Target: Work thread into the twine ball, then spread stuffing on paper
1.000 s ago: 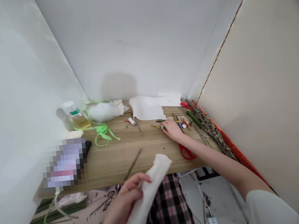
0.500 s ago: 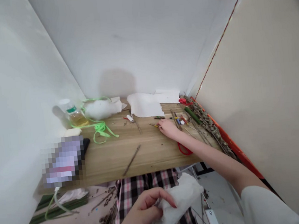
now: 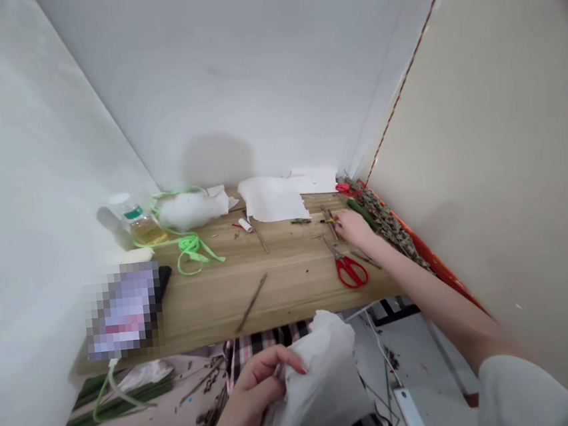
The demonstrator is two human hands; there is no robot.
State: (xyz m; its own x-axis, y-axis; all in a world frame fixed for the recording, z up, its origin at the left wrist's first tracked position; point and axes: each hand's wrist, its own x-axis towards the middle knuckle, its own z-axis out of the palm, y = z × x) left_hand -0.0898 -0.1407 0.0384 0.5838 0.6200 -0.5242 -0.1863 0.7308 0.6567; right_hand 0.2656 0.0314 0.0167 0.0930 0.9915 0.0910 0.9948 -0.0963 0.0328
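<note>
My left hand [image 3: 260,383] is closed around a crumpled white sheet of paper [image 3: 320,377] held over my lap, below the wooden table [image 3: 280,280]. My right hand [image 3: 353,226] reaches across the far right of the table, palm down, fingers resting on a cluster of small coloured sticks and twigs [image 3: 332,220]; whether it grips any is hidden. Red-handled scissors [image 3: 347,268] lie just in front of that hand. A thin brown stick [image 3: 252,302] lies near the table's front edge.
A bottle of yellow liquid [image 3: 139,223], green ribbon [image 3: 191,245], white fluff [image 3: 190,210] and white paper sheets [image 3: 275,200] sit at the back. Dried branches [image 3: 390,226] line the right wall. A phone [image 3: 127,308] lies at the left. Green stems [image 3: 116,403] and scraps lie on the floor.
My right hand has moved right, from the table's middle to the sticks by the branches, uncovering the scissors. My left hand has lowered the white paper to my lap and bunched it.
</note>
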